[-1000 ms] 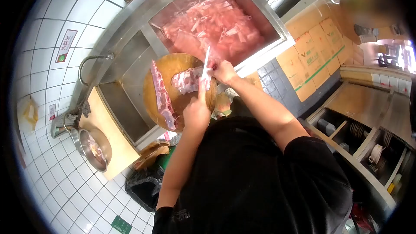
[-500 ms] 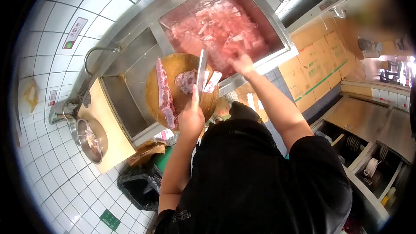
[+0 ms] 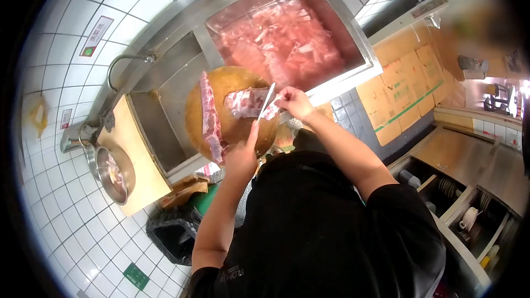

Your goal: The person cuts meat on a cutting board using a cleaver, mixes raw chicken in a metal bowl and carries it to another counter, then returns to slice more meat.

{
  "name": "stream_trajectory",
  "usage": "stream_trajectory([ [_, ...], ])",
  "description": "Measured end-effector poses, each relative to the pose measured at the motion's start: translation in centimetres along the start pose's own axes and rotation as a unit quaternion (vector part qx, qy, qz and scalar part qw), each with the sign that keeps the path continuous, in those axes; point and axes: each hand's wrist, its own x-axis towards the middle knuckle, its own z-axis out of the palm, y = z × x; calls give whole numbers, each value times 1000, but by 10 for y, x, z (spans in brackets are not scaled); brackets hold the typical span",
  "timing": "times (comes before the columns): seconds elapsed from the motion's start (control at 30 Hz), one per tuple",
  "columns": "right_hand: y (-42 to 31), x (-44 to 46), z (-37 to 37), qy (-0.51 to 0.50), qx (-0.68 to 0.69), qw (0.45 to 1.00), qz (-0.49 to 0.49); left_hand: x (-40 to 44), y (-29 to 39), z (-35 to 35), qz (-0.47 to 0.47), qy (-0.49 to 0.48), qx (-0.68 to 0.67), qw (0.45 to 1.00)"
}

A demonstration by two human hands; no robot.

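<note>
My left hand (image 3: 243, 153) is closed round the handle of a cleaver (image 3: 266, 102), forefinger stretched along it. The blade stands edge-on over the round wooden chopping board (image 3: 237, 129), against a slab of raw ribs (image 3: 243, 102). To the right of the blade, my right hand (image 3: 296, 103) pinches a small piece of rib (image 3: 272, 111) near the board's edge. A longer strip of raw ribs (image 3: 210, 116) lies along the board's left side. Behind the board, many cut pieces of meat (image 3: 281, 38) sit in reddish water in the sink (image 3: 350, 38).
An unfilled-looking metal basin (image 3: 174, 77) with a curved tap (image 3: 118, 66) adjoins on the left. A steel bowl (image 3: 128, 168) with scraps stands on a wooden board (image 3: 146, 187). Below is a black-lined bin (image 3: 171, 237). Flattened cardboard (image 3: 395, 99) and a drawer unit (image 3: 469, 154) are on the right.
My right hand has come out of the sink water down to the board and now pinches a rib piece. The cleaver's blade has shifted slightly right and turned more edge-on.
</note>
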Motion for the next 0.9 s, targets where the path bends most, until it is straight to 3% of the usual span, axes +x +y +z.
stream_trajectory([
  [0.17, -23, -47, -5, -18, -22, 994, -102, 43, 13, -9, 6, 25, -39, 999],
  [0.2, -62, -63, -12, 2, -86, 988, -132, 44, 10, -11, 14, 19, -55, 998],
  [0.27, -31, -39, -46, 87, -109, 986, -94, 36, 8, -18, -2, 17, -73, 997],
  [0.3, -26, -25, -67, 136, -53, 987, -71, 37, 1, -12, 8, 24, -88, 996],
  [0.33, -49, -19, -75, 214, -154, 960, -90, 36, -4, -5, 19, 30, -104, 994],
  [0.37, -46, -3, -88, 251, -250, 903, -245, 31, -2, -8, 13, 40, -108, 993],
  [0.4, -32, 13, -103, 239, -230, 923, -194, 27, 0, -13, 15, 51, -113, 992],
  [0.43, -21, 26, -109, 277, -309, 880, -231, 24, 0, -17, 12, 49, -128, 990],
  [0.47, -22, 30, -108, 246, -314, 898, -184, 19, 0, -18, 15, 45, -146, 988],
  [0.53, -44, 14, -77, 215, -319, 905, -180, 2, 4, -13, 23, 141, -175, 974],
  [0.6, -37, 17, -48, 135, -303, 917, -220, -10, 3, -7, 11, 181, -184, 966],
  [0.67, -21, 25, -25, 99, -339, 901, -254, -20, 1, -10, -29, 187, -192, 963],
  [0.7, -44, 15, -4, 86, -359, 911, -182, -19, -5, -3, -74, 138, -166, 974],
  [0.77, -40, 21, 9, 74, -361, 917, -152, -25, -7, -9, -118, 132, -178, 968],
  [0.8, -59, 13, 17, 58, -344, 925, -151, -26, -7, -15, -108, 138, -153, 972],
  [0.83, -50, 20, 20, 55, -331, 928, -160, -25, -14, -3, -57, 226, -97, 968],
  [0.87, -44, 26, 24, 44, -286, 942, -170, -26, -12, -5, -69, 213, -110, 968],
  [0.9, -54, 22, 26, 39, -330, 929, -163, -27, -10, -7, -81, 200, -122, 969],
])
